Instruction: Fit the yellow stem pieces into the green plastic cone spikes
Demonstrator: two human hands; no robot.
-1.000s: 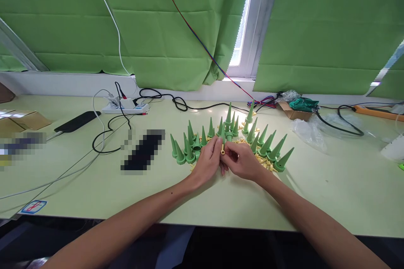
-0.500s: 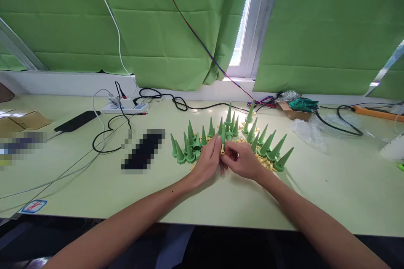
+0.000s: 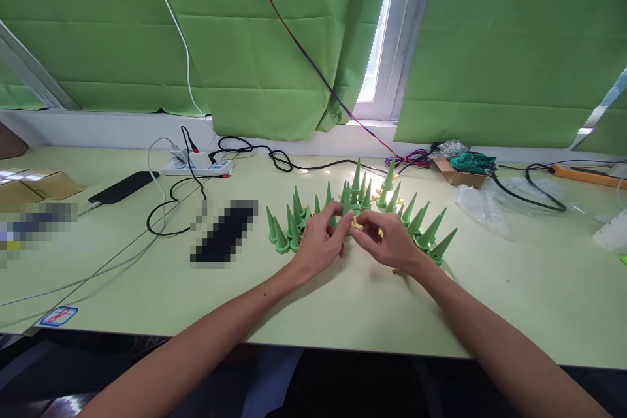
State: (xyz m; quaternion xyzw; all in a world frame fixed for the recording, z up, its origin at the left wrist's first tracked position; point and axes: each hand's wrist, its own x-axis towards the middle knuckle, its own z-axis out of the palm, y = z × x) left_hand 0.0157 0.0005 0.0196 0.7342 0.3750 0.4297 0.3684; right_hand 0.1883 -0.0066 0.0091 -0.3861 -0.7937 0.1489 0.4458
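Note:
Between my two hands is a small yellow tube-like piece (image 3: 357, 225), tilted sideways. My left hand (image 3: 321, 238) is closed, with thumb and forefinger pinched at the tube's left end. My right hand (image 3: 392, 241) is closed too, its fingertips at the tube's right end; its lower fingers are curled, and another yellow bit shows by them. Several green cones (image 3: 280, 235) with round ringed bases stand left of and behind my hands. More green cones (image 3: 431, 228) lean to the right, among loose yellow pieces (image 3: 396, 271) partly hidden by my right hand.
A dark pixelated slab (image 3: 224, 232) and a black flat device (image 3: 125, 188) lie to the left. Behind them sits a white power strip (image 3: 198, 166) with black cables. An open carton (image 3: 458, 173) and clear plastic bags (image 3: 482, 209) lie at the back right.
The yellow tube has turned from pointing toward me to lying sideways. My left fingers have shifted to pinch its end, and my right hand has moved slightly to the right.

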